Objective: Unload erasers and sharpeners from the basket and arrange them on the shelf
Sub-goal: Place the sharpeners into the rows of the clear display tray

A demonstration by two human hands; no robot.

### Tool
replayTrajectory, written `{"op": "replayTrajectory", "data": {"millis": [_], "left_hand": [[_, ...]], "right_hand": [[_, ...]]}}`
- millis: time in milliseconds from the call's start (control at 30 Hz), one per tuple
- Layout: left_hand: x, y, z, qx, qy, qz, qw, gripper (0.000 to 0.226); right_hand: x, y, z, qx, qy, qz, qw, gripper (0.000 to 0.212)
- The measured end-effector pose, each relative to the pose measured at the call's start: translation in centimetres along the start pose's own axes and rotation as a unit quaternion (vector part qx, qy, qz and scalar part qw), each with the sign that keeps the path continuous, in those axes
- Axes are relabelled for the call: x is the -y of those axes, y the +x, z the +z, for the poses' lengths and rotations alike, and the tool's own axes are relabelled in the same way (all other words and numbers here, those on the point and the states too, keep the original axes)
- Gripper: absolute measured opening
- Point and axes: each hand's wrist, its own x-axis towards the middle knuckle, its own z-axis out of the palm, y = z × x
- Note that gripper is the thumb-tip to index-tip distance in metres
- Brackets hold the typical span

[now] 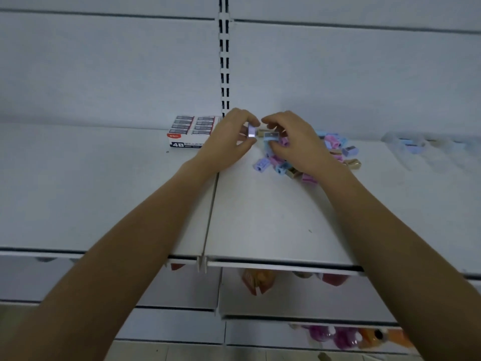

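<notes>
- Head view: both arms reach to the back of the shelf (pixel 273 217), near the slotted upright.
- Left hand (pixel 229 136): fingers pinch a lilac sharpener (pixel 251 131), held on edge, likely so it can be stood in a row.
- Right hand (pixel 294 142): fingers grasp a blue sharpener (pixel 270 136) at the edge of the loose pile of sharpeners (pixel 338 149), probably sorting pieces out.
- Box of erasers (pixel 191 131) sits at the back, just left of the hands, label facing out.
- Basket not in sight.

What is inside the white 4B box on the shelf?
Two columns of wrapped erasers fill the 4B box. The left hand covers its right end, so more there cannot be seen.
</notes>
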Motion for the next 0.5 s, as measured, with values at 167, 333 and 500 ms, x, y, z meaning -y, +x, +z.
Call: {"op": "replayTrajectory", "data": {"millis": [167,333,500], "left_hand": [[-0.7,0.0,-0.1,-0.018,-0.060,-0.036,0.997,0.030],[-1.7,0.2,-0.6,-0.034,-0.131,-0.062,0.989,0.024],[-2.2,0.6,-0.6,-0.027,-0.017,-0.016,0.999,0.028]], "right_hand": [[-0.2,0.3,0.0,-0.027,-0.048,-0.012,0.998,0.033],[0.2,0.3,-1.1,-0.081,-0.019,-0.016,0.996,0.028],[-0.5,-1.6,-3.6,-0.064,-0.029,-0.025,0.997,0.027]]}}
